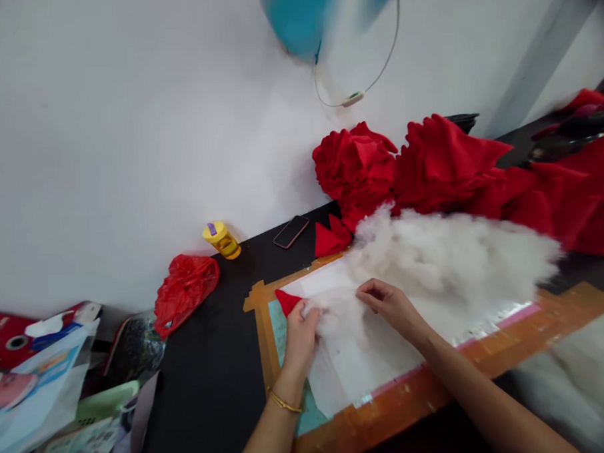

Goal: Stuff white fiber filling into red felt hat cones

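My left hand (299, 337), with a gold bangle on its wrist, is closed on a small red fabric piece (286, 300) at the left edge of a white sheet (355, 368). My right hand (390, 304) pinches a tuft of white stuffing (336, 315) that lies between both hands. A big heap of the same white stuffing (448, 253) spreads just behind and to the right of my right hand. The sheet lies on a mat framed with brown tape (390, 409).
Piles of red fabric pieces (429, 167) line the back of the black table (208, 377). Two small red cones (330, 238), a phone (291, 231), a yellow jar (221, 239) and a red plastic bag (184, 288) stand near the wall. Packaging clutters the left edge.
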Motion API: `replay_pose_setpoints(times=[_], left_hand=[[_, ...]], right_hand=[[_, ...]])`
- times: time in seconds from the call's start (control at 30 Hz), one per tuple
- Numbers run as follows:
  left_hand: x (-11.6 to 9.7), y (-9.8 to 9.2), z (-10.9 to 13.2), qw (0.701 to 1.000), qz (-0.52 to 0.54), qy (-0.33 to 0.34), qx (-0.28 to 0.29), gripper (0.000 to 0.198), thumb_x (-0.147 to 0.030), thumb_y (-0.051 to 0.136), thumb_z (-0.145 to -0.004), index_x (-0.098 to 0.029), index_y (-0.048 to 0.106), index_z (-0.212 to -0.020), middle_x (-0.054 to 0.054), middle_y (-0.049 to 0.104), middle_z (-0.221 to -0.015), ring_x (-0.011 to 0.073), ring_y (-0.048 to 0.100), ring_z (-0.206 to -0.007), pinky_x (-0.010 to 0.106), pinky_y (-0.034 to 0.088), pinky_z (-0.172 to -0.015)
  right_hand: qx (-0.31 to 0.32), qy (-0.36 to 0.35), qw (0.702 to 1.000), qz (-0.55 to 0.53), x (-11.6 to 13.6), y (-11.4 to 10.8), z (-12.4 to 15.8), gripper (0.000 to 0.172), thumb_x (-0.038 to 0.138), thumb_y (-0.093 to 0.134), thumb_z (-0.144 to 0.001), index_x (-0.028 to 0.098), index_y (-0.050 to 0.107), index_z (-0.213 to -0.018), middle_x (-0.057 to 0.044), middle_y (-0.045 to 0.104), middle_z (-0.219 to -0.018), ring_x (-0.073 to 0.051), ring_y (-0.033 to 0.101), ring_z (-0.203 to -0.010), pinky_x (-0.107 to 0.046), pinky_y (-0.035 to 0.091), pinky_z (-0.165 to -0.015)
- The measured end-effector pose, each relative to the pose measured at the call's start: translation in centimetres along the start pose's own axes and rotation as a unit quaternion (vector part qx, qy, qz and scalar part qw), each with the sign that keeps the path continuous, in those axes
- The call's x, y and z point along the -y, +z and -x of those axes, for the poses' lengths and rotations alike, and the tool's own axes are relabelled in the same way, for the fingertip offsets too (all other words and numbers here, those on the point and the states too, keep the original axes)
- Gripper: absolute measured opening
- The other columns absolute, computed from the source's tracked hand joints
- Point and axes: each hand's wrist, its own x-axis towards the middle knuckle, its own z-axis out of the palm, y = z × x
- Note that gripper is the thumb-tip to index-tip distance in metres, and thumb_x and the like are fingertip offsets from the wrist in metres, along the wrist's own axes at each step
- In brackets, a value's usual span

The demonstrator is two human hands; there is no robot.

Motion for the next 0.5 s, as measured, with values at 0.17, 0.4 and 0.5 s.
replay_pose_setpoints(times=[0.17,0.4,0.5], left_hand=[[-0.2,0.9,0.7,0.996,0.086,-0.022,0.008,0.041,-0.043,0.072,-0.077,-0.017,0.065,-0.108,0.007,0.072,-0.093,0.0175,0.066,-0.073,0.027,0.051,-0.065],[0.0,1.3,1.3,0.991,0.130,-0.033,0.023,0.048,-0.040,0.078,-0.073,-0.020,0.062,-0.113,0.009,0.068,-0.111,0.0211,0.067,-0.093,0.034,0.054,-0.083],[0.0,1.1,1.1,0.994,0.103,-0.024,0.008,0.040,-0.036,0.081,-0.069,-0.015,0.063,-0.099,0.006,0.066,-0.093,0.0170,0.065,-0.081,0.031,0.055,-0.074]], right_hand=[[0.114,-0.003,0.993,-0.004,0.3,0.8,0.9,0.044,0.037,0.067,-0.076,0.021,0.058,-0.116,-0.003,0.063,-0.092,-0.015,0.053,-0.069,-0.025,0.044,-0.057],[0.022,-0.003,1.000,0.021,-1.2,2.1,-0.2,0.008,0.027,0.048,-0.075,0.021,0.053,-0.073,0.006,0.046,-0.057,-0.012,0.043,-0.052,-0.024,0.032,-0.050],[-0.013,0.006,0.999,0.032,-0.9,1.8,-0.5,0.013,0.028,0.049,-0.075,0.021,0.055,-0.084,0.007,0.049,-0.055,-0.012,0.044,-0.047,-0.024,0.033,-0.048]])
